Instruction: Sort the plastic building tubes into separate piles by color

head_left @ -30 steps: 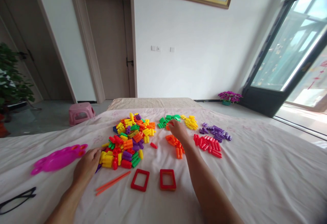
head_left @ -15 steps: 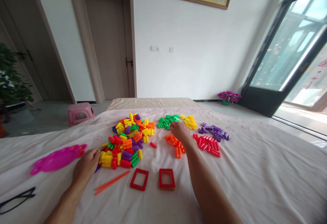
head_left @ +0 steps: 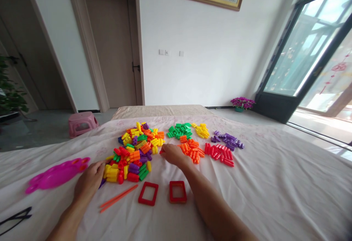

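Observation:
My left hand [head_left: 90, 178] rests against the left edge of a mixed heap of coloured plastic pieces [head_left: 134, 153], its fingertips hidden at the heap. Just right of that heap, my right hand [head_left: 172, 153] has its fingers closed on a small red piece [head_left: 161, 152]. Sorted piles lie further right: green [head_left: 179, 131], yellow [head_left: 202, 131], orange [head_left: 192, 150], purple [head_left: 228, 140] and red [head_left: 220, 153]. Nearer to me are two red square frames, one on the left [head_left: 148, 193] and one on the right [head_left: 177, 192].
Two thin orange sticks [head_left: 118, 198] lie in front of the heap. A magenta tray [head_left: 57, 175] and black glasses [head_left: 16, 219] are at the left of the cloth-covered surface [head_left: 264, 193]. A pink stool [head_left: 83, 123] stands beyond it.
My right hand has moved left and nearer, from beside the green pile to the lone red piece. The orange pile is now more exposed. My left hand stays at the heap.

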`<move>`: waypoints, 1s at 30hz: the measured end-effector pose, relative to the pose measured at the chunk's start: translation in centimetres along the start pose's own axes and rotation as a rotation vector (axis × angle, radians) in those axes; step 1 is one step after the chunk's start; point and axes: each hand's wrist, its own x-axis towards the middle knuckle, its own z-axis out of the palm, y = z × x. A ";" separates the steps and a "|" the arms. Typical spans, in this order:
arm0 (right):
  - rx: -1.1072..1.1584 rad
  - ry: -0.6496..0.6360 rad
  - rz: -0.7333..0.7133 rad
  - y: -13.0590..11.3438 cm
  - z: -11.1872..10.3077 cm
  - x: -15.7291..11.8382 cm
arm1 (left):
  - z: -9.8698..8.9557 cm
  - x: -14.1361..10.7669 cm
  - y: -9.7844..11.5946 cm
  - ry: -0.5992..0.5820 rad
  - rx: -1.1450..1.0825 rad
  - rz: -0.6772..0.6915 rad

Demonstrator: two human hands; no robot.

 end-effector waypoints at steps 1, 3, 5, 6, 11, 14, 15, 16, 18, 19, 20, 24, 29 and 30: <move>0.017 0.020 0.017 0.3 -0.7 0.0 | 0.0 0.0 0.0 0.004 -0.003 0.006; 0.047 0.085 0.065 1.3 -2.3 -0.2 | 0.1 0.0 -0.2 0.025 -0.005 0.014; 0.060 0.141 0.132 2.7 -4.1 -0.6 | 0.2 0.0 -0.3 0.041 0.001 0.018; 0.057 0.156 0.174 3.6 -5.0 -1.0 | 0.3 0.1 -0.3 0.044 0.005 0.020; -0.023 0.165 0.428 8.8 -8.7 -3.5 | 0.4 0.1 -0.5 0.042 0.010 0.024; -0.016 0.196 0.584 11.4 -10.4 -5.3 | 0.3 0.2 -0.4 0.031 0.003 0.022; -0.011 0.215 0.632 12.1 -10.8 -5.9 | 0.3 0.2 -0.4 0.022 0.002 0.023; -0.006 0.238 0.668 12.6 -11.3 -6.4 | 0.2 0.2 -0.3 0.015 0.002 0.024; 0.005 0.284 0.694 13.0 -12.0 -7.0 | 0.1 0.1 -0.2 0.010 0.001 0.023; 0.013 0.304 0.677 12.8 -12.3 -7.1 | 0.1 0.1 -0.1 0.012 0.001 0.022; 0.021 0.320 0.641 12.4 -12.4 -7.1 | 0.1 0.0 -0.1 0.018 0.004 0.022; 0.040 0.313 0.374 8.2 -11.3 -5.6 | 0.1 -0.2 0.0 0.040 0.003 0.036; 0.146 0.199 -0.120 -0.1 -6.9 -3.4 | 0.2 -0.3 0.0 0.050 -0.008 0.055; 0.177 0.174 -0.201 -1.6 -5.9 -3.2 | 0.3 -0.3 0.0 0.048 -0.005 0.059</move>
